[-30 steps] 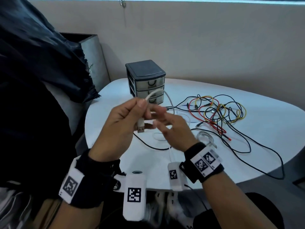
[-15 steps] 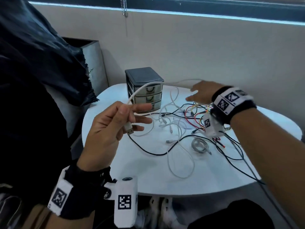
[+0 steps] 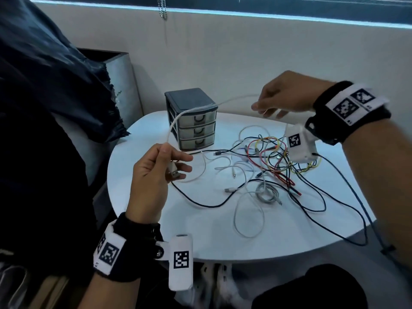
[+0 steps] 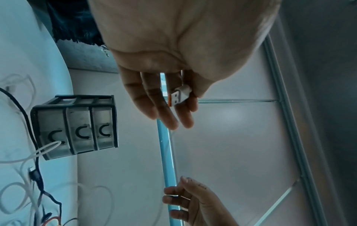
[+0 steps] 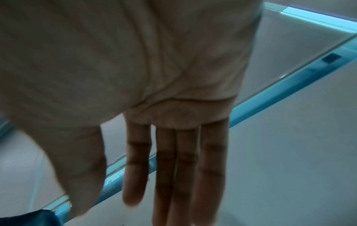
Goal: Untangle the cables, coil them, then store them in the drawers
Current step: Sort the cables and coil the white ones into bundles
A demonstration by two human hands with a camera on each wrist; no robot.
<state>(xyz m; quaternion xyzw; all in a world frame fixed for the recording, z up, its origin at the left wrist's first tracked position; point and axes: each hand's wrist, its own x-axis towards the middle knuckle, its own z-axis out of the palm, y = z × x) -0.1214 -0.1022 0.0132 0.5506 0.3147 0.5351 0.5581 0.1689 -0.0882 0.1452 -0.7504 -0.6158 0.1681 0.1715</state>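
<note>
My left hand (image 3: 170, 162) pinches a white USB cable (image 3: 234, 99) just behind its plug (image 3: 173, 172), held above the table's left side. The plug (image 4: 178, 95) lies against the fingers in the left wrist view. The cable arcs up over the small three-drawer unit (image 3: 194, 121) to my right hand (image 3: 265, 107), which holds it loosely between thumb and fingers, raised at the upper right. All three drawers (image 4: 75, 126) are closed. A tangle of red, yellow, black and white cables (image 3: 274, 161) lies on the white table (image 3: 200, 230). The right wrist view shows only fingers (image 5: 135, 175), no cable.
A small coiled grey cable (image 3: 267, 194) lies near the table's middle. A black cable (image 3: 347, 219) trails off the right edge. A dark fabric-covered object (image 3: 55, 85) and a grey cabinet (image 3: 120, 70) stand at the left. A wall runs behind the table.
My right hand left the left hand and swept out to the upper right along the white cable, which now spans between both hands. The left hand kept the plug.
</note>
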